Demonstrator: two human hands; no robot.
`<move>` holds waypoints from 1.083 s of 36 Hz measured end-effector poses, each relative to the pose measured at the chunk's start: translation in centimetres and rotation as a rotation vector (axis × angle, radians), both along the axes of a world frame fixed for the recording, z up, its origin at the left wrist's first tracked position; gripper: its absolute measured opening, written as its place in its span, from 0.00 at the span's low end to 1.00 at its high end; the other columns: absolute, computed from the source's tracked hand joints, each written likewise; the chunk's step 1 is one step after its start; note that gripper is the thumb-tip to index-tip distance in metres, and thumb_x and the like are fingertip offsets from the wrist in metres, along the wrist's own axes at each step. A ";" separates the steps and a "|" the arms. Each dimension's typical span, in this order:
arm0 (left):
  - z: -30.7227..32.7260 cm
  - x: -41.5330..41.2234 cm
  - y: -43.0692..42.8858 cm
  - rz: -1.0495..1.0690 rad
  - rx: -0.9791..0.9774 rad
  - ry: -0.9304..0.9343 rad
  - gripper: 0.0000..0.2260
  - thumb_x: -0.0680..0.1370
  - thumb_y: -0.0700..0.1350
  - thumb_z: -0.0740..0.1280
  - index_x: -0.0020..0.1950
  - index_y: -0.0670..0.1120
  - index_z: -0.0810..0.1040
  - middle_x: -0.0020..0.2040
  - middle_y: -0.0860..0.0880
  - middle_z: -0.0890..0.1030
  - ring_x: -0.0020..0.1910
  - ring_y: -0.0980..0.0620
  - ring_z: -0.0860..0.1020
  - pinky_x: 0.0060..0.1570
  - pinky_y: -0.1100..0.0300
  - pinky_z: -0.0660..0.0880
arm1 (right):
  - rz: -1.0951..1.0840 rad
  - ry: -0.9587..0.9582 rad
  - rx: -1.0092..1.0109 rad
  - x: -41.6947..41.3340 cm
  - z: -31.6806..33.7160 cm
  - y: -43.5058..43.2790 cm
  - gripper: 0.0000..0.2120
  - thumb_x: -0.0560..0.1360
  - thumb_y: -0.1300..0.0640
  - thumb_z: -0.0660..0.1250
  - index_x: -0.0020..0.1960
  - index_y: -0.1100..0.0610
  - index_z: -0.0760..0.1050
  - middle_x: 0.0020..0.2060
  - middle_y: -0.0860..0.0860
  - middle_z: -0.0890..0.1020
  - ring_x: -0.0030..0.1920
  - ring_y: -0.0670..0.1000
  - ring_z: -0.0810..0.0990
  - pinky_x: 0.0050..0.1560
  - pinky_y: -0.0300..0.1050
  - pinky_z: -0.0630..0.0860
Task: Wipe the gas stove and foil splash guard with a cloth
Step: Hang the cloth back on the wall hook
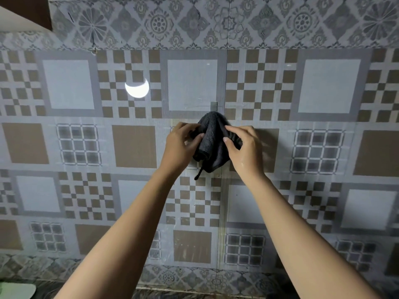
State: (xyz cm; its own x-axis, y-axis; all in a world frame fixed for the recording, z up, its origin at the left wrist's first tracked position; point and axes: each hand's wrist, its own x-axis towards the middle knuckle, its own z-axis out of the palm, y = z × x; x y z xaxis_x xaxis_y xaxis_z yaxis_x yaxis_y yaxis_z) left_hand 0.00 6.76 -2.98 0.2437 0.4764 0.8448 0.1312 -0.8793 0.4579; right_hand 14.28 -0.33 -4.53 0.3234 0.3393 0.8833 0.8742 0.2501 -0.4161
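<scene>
Both hands, left (180,147) and right (244,147), pinch a dark cloth (212,141) bunched before the patterned splash guard (133,147).

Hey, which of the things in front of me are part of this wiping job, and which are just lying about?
For the job: dark cloth, gripped by left hand and right hand; patterned splash guard behind it. The stove is out of view.
Just there: pale object, bottom left corner; dark brown panel, top left.
</scene>
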 end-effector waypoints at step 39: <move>2.6 -4.4 -7.2 0.069 -0.243 0.139 0.20 0.78 0.47 0.63 0.69 0.43 0.69 0.69 0.46 0.72 0.68 0.49 0.69 0.64 0.60 0.65 | -0.156 0.133 -0.359 -4.6 1.8 -7.1 0.19 0.77 0.59 0.59 0.67 0.54 0.71 0.65 0.53 0.72 0.64 0.57 0.70 0.64 0.55 0.70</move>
